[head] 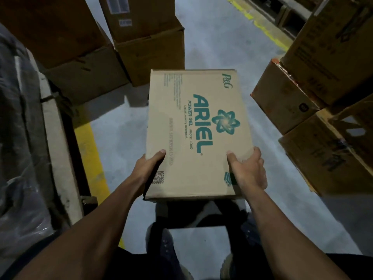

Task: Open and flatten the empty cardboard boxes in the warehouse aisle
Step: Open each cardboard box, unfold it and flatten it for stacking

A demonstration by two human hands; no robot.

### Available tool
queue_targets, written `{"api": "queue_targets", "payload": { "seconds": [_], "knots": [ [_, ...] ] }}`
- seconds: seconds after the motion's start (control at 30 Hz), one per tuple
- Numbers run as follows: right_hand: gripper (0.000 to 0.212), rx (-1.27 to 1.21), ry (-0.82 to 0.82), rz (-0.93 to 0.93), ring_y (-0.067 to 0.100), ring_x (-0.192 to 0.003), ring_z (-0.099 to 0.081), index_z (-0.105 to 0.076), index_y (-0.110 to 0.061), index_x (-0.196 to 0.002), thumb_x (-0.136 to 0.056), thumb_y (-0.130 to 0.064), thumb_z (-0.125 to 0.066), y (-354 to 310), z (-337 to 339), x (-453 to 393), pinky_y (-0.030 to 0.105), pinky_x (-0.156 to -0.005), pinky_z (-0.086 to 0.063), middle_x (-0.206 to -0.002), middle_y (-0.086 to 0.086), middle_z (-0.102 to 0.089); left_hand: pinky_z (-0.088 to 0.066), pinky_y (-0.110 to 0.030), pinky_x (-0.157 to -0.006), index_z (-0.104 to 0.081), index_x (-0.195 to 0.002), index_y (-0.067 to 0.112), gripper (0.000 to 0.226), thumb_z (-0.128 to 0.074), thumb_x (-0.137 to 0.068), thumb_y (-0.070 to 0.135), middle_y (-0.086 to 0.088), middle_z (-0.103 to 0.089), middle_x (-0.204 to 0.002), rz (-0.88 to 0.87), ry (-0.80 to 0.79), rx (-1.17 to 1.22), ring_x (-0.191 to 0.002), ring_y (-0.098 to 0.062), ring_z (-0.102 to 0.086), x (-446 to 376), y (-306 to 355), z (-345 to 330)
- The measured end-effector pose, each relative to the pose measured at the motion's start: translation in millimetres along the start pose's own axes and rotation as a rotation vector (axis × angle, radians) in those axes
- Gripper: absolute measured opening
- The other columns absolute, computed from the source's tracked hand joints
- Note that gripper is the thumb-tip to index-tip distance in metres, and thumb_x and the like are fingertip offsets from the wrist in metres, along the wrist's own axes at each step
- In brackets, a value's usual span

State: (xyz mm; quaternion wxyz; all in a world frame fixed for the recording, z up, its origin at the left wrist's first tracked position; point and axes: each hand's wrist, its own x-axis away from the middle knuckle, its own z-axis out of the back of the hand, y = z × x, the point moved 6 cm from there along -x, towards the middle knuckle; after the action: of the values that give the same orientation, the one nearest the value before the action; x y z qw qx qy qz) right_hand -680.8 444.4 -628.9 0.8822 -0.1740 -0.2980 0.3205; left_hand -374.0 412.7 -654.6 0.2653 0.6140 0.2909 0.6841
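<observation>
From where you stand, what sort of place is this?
Probably a warehouse aisle: stacked brown cardboard cartons line both sides, a yellow painted line marks the grey concrete floor, and both hands hold a tan printed detergent box.

Bare floor ahead — stacked boxes crowd both sides.

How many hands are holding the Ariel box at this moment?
2. The left hand grips the Ariel box at its near left edge; the right hand grips its near right edge. Fingers underneath are hidden.

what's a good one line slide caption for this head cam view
Both hands, left hand and right hand, hold an Ariel box above the aisle floor.
</observation>
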Motion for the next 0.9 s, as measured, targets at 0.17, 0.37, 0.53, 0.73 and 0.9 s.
{"api": "queue_targets", "payload": {
  "seconds": [0.17, 0.37, 0.53, 0.73, 0.9],
  "knots": [
    [0.083, -0.073, 0.020, -0.047, 0.035, -0.128, -0.045, -0.033, -0.022, -0.147, -0.081, -0.062, -0.064, 3.8, 11.4, -11.5, 0.052, -0.107, -0.036, -0.143, 0.008, -0.045, -0.056, -0.025, -0.073, -0.057, -0.127, 0.014, 0.037, -0.070, -0.092, 0.019, -0.003, -0.073, -0.114, -0.024, -0.101, -0.019, -0.095, -0.014, -0.072, 12.9, 19.0, -14.7],
    [0.085, -0.358, -0.099, -0.092, 0.032, -0.108, -0.060, -0.048, -0.020, -0.128, -0.060, -0.069, -0.065, -5.0, -3.2, -8.1, 0.051, -0.097, -0.048, -0.125, 0.007, -0.059, -0.049, -0.023, -0.046, -0.056, -0.119, 0.010, 0.031, -0.066, -0.090, 0.013, -0.009, -0.065, -0.081, -0.252, -0.020, -0.297, -0.057, -0.012, -0.063, 49.8, 104.0, -14.1],
    [0.045, -0.656, -0.361, -0.110, 0.024, -0.083, -0.073, -0.055, -0.017, -0.112, -0.082, -0.042, -0.077, -28.0, -36.3, 3.9, 0.034, -0.059, -0.059, -0.099, 0.008, -0.071, -0.054, -0.044, -0.093, -0.057, -0.127, 0.021, 0.054, -0.067, -0.077, 0.035, -0.007, -0.067, -0.112, -0.283, 0.175, -0.520, -0.101, -0.030, -0.064, 68.1, 151.8, 8.6],
    [0.081, -0.556, -0.568, -0.146, 0.029, -0.102, -0.069, -0.053, -0.027, -0.131, -0.065, -0.070, -0.073, -10.0, -89.0, -5.2, 0.042, -0.082, -0.058, -0.123, 0.008, -0.066, -0.052, -0.051, -0.091, -0.047, -0.116, 0.022, 0.038, -0.053, -0.083, 0.040, -0.008, -0.061, -0.114, -0.309, 0.343, -0.769, -0.102, -0.034, -0.059, 85.9, 129.4, 6.3],
    [0.082, -0.470, -0.591, 0.080, 0.024, -0.135, -0.046, -0.046, -0.040, -0.143, -0.074, -0.085, -0.048, -53.7, -72.9, 14.5, 0.053, -0.113, -0.037, -0.143, -0.005, -0.053, -0.031, -0.052, -0.114, -0.032, -0.147, 0.009, 0.061, -0.052, -0.093, 0.028, -0.012, -0.036, -0.153, -0.441, 0.284, -0.828, -0.140, -0.031, -0.034, 91.2, 112.0, -25.4]
  ]
}}
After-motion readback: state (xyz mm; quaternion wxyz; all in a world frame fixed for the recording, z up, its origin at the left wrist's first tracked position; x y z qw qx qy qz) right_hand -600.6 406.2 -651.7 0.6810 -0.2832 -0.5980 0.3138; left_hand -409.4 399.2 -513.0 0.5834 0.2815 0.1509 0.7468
